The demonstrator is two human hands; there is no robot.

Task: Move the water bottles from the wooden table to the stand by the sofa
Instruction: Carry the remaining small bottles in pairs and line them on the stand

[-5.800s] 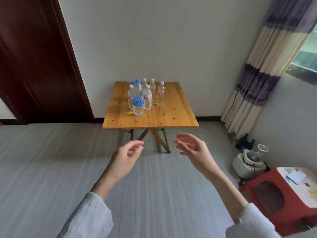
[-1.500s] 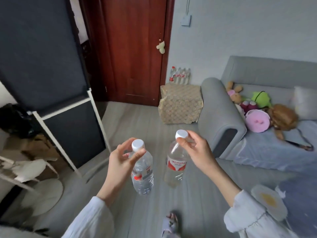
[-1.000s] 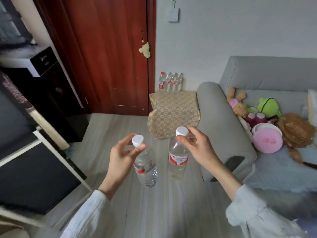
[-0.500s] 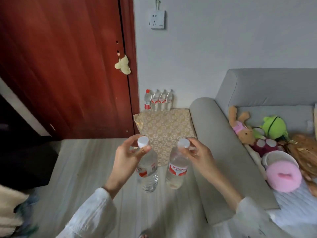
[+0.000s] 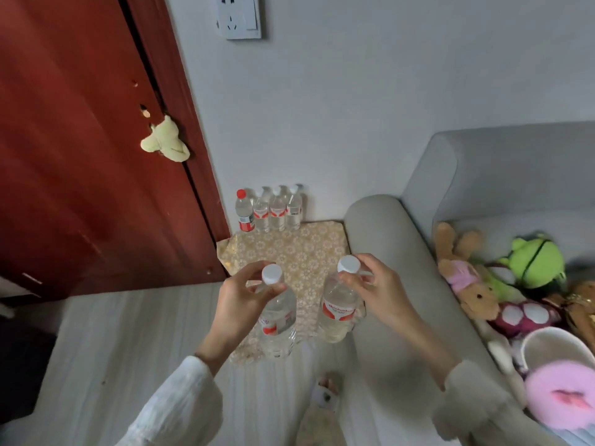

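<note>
My left hand (image 5: pixel 239 300) grips a clear water bottle (image 5: pixel 279 320) by its neck, just under the white cap. My right hand (image 5: pixel 380 289) pinches a second water bottle (image 5: pixel 338 312) with a red label by its cap and neck. Both bottles hang upright above the front edge of the stand (image 5: pixel 299 252), which is covered with a gold patterned cloth and sits beside the grey sofa's arm (image 5: pixel 392 252). Several bottles (image 5: pixel 270 210) stand in a row at the stand's back edge against the wall; the leftmost has a red cap.
A dark red door (image 5: pixel 80 140) with a small pale plush toy (image 5: pixel 165 140) hanging on it is on the left. Stuffed toys (image 5: pixel 502 278) and a pink slipper (image 5: pixel 563 397) lie on the sofa seat. A wall socket (image 5: pixel 240 16) is above.
I have walked closer to the stand while carrying both bottles; the stand and sofa arm now lie directly under and ahead of my hands. My grips have not changed.
</note>
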